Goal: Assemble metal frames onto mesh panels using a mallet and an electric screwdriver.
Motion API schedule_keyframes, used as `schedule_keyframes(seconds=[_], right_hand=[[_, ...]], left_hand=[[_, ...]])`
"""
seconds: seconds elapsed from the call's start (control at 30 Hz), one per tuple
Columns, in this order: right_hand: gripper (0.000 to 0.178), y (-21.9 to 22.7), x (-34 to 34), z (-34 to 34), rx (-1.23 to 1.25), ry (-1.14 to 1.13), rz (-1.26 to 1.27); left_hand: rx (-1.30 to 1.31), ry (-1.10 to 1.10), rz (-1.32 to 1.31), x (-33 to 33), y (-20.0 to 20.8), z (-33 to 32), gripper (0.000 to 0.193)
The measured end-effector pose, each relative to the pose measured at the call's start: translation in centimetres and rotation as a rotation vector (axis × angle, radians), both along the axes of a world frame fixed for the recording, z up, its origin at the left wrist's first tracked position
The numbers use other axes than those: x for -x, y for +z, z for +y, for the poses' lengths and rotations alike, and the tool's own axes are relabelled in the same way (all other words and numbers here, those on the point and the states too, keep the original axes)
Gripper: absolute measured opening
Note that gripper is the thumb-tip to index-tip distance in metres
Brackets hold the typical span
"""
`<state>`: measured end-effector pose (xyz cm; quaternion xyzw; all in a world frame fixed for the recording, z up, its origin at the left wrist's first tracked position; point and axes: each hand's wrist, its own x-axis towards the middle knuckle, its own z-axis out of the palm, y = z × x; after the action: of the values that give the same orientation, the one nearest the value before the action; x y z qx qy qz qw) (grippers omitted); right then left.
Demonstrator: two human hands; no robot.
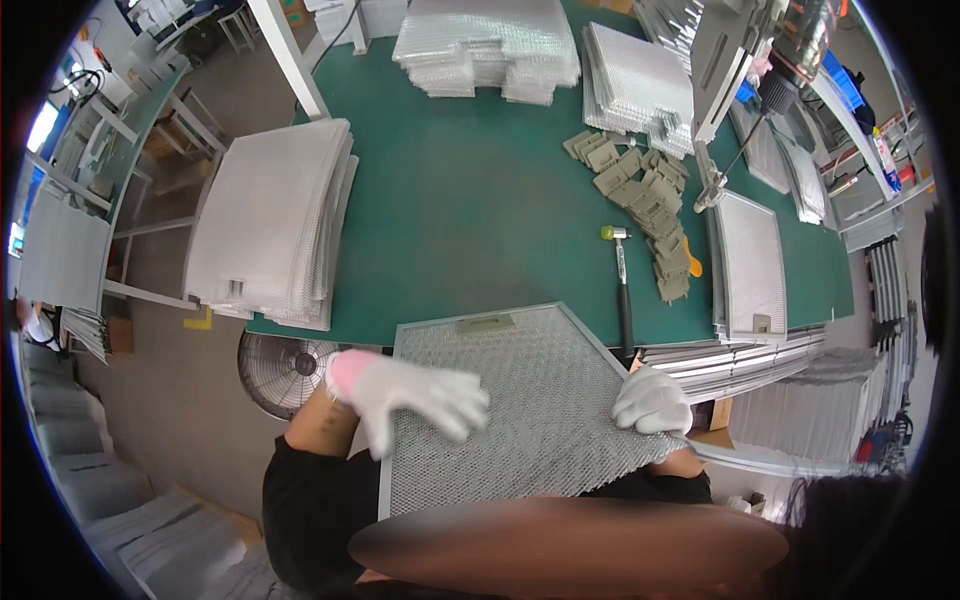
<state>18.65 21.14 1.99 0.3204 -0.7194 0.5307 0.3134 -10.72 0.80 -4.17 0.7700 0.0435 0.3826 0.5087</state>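
My left hand (420,398) is spread, released, over the mesh panel (530,410), and my right hand (652,402) is grasping its right edge. The panel is before my body, at the near side of the green bench (470,220).

Mesh panel (490,410), 6 o'clock: rough, open-textured, metallic-looking face within a smooth metal frame (592,337); hands (425,393) covered by matt, cloth-like gloves (652,402). Worktop (450,220): smooth, low sheen. Hammer (624,300), 3 o'clock: bright metal shank, dark matt grip; clips (650,205), 2 o'clock: dull, plastic-looking; stack (490,45), 12 o'clock: glossy, textured.
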Motion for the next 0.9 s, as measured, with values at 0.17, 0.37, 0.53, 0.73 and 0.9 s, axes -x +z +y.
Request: schedule_keyframes(seconds=[0.17, 0.37, 0.53, 0.73, 0.9], right_hand=[[0.035, -3.5, -1.6, -1.0, 0.056, -0.137, 0.175], [0.029, -2.2, -2.8, 1.0, -0.183, -0.109, 0.003], [0.035, 0.9, 1.4, -0.3, 0.089, -0.542, 0.024], [0.028, 3.0, 5.7, 0.6, 0.247, -0.587, -0.075], [0.040, 1.2, 3.8, -2.1, 0.325, -0.541, 0.064]], left_hand=[[0.280, 0.448, 0.754, -0.3, -2.4, 1.8, 0.087], [0.264, 0.444, 0.760, 1.0, -1.4, 2.4, 0.077], [0.003, 0.212, 0.018, 3.8, 5.8, -1.4, 0.080], [-0.259, 1.347, -0.169, -0.4, 7.9, -3.3, 0.017], [-0.360, 0.430, -0.195, 2.8, 6.7, -2.1, 0.035]])
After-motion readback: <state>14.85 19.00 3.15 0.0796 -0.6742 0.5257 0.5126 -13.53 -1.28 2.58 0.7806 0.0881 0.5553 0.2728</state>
